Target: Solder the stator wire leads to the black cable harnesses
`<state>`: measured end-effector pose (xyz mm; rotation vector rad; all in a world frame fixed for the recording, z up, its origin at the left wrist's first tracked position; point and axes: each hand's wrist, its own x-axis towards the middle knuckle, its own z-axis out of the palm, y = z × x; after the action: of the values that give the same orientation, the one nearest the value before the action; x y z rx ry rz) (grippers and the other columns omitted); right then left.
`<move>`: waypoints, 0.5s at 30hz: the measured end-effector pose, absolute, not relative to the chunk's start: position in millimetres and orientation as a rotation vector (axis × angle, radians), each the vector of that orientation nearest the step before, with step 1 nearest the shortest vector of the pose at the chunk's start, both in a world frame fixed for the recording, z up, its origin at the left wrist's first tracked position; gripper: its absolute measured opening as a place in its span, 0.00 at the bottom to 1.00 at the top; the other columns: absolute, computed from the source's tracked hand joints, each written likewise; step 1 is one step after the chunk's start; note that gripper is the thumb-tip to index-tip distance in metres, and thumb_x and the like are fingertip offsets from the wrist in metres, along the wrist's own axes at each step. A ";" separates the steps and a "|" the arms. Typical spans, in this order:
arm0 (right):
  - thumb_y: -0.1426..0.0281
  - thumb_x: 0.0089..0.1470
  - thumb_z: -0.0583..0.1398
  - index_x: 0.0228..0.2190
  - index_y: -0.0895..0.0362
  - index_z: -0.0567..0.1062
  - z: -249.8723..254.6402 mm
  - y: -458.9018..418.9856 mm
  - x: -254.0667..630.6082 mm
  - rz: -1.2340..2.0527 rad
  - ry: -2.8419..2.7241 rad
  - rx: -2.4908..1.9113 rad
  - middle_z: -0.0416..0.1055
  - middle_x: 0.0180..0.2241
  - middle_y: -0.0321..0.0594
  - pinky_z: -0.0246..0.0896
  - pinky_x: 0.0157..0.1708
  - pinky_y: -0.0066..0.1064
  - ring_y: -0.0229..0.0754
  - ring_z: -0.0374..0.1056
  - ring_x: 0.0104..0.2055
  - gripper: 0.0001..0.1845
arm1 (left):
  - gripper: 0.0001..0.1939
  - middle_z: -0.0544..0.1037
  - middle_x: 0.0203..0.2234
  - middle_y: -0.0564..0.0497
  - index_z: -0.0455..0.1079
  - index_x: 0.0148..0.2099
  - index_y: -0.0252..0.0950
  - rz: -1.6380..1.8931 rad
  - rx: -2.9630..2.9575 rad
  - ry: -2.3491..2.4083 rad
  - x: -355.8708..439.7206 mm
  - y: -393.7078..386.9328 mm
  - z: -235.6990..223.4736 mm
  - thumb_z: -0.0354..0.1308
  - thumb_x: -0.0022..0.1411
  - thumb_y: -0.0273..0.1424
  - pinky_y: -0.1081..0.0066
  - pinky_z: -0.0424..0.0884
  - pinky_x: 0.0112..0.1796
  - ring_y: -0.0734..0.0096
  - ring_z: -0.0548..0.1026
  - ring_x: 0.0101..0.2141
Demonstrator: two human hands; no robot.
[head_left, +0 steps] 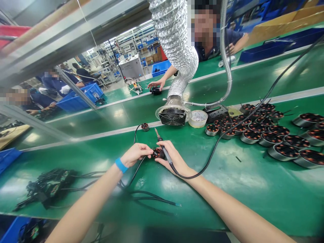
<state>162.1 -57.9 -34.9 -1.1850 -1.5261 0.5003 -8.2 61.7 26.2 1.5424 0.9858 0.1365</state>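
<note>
My right hand holds a soldering iron, its tip pointing up and away over the green bench. Under that hand's fingers sits a small round motor stator with copper windings, its right side against the hand. My left hand, with a blue wristband, is closed in a pinch at the stator's left edge; what is between the fingertips is too small to make out. A black cable passes beneath the left hand. Farther back stands another small stator.
Many motor stators stand in rows at the right. A fume duct with a fan grille hangs ahead, beside a tape roll. Black cabled parts lie left. The iron's cord crosses right. A co-worker's hand is across the bench.
</note>
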 end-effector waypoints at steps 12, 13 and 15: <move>0.77 0.60 0.57 0.59 0.48 0.59 -32.2 -58.0 156.1 0.286 -1.565 -1.193 0.59 0.56 0.47 0.65 0.55 0.39 0.45 0.65 0.57 0.29 | 0.20 0.70 0.21 0.55 0.74 0.33 0.31 0.197 1.384 0.898 -1.6 51.6 16.1 0.66 0.52 0.45 0.74 0.39 0.19 0.85 0.53 0.18; 0.78 0.61 0.55 0.60 0.48 0.58 -31.6 -58.4 156.0 0.266 -1.596 -1.178 0.59 0.56 0.48 0.65 0.54 0.38 0.44 0.65 0.56 0.28 | 0.20 0.70 0.22 0.55 0.74 0.34 0.30 0.185 1.369 0.890 -1.9 52.1 16.9 0.67 0.52 0.45 0.74 0.38 0.19 0.85 0.53 0.18; 0.78 0.62 0.53 0.61 0.48 0.57 -31.6 -58.5 155.8 0.259 -1.664 -1.159 0.59 0.57 0.48 0.67 0.53 0.38 0.43 0.67 0.54 0.28 | 0.19 0.70 0.22 0.54 0.75 0.34 0.30 0.169 1.355 0.869 -2.4 53.2 17.4 0.67 0.52 0.43 0.73 0.37 0.19 0.85 0.52 0.18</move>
<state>155.8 -58.5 -31.6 -1.1592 -1.6645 0.2586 -2.4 53.2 17.4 1.3548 0.8693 0.1690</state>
